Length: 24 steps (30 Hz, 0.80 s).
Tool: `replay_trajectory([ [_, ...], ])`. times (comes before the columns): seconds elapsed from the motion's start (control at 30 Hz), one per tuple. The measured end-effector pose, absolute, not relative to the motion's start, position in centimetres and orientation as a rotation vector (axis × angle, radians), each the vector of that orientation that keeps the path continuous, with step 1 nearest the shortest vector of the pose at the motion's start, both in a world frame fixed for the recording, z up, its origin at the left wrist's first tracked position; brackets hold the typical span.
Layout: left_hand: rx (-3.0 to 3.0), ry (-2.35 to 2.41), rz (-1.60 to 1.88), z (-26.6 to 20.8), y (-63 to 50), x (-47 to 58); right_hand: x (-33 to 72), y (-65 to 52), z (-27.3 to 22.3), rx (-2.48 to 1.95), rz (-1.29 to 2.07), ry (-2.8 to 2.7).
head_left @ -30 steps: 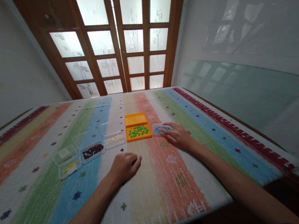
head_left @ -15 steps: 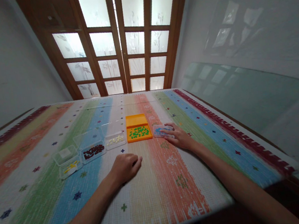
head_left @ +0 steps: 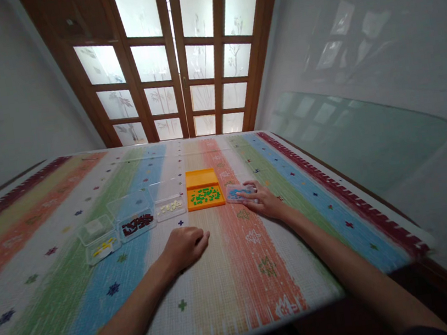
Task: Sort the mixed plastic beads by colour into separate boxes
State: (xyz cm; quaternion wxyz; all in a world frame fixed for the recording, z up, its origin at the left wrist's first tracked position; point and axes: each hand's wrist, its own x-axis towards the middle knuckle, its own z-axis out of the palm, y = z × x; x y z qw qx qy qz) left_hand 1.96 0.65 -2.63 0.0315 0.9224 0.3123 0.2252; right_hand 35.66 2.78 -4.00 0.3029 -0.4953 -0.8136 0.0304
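Observation:
A small clear plastic box with blue pieces (head_left: 234, 192) lies on the tablecloth, and my right hand (head_left: 265, 200) is on its right side with fingers laid over and around it. My left hand (head_left: 187, 246) rests on the cloth as a loose fist, nothing visible in it, nearer to me than the boxes. Directly left of the blue pieces stands an open orange box (head_left: 206, 205) holding small green pieces (head_left: 206, 195). Beyond my left hand is an open clear box with cream pieces (head_left: 171, 207).
Further left are an open clear box with dark red-brown pieces (head_left: 137, 225) and another with yellow pieces (head_left: 104, 247). A striped tablecloth (head_left: 236, 260) covers the table. Behind it are wooden glass-paned doors (head_left: 181, 84), with a pale glass panel (head_left: 360, 137) at the right wall.
The whole view has shifted slightly. My right hand stays at the box of blue pieces, and my left fist stays in place on the cloth.

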Motion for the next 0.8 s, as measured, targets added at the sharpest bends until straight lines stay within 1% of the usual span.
replay_trajectory([
  [0.37, 2.812, 0.994, 0.655, -2.5, 0.7, 1.8, 36.6, 2.5, -3.7, -1.413, 0.160, -2.081],
  [0.47, 2.783, 1.053, 0.737, -2.2, 0.6, 1.8, 37.2, 2.7, -3.0, -1.415, 0.269, -1.914],
  [0.6, 2.675, 1.206, 0.976, -1.8, 1.1, 2.0, 37.0, 4.1, -1.0, -1.438, 0.315, -1.681],
  [0.7, 2.658, 1.318, 1.084, -2.1, 2.2, 2.1, 35.3, 5.7, 1.0, -1.444, 0.325, -1.675],
  [0.8, 2.695, 1.421, 1.050, -2.5, 3.2, 2.1, 32.3, 7.4, 2.5, -1.560, 0.361, -1.790],
])
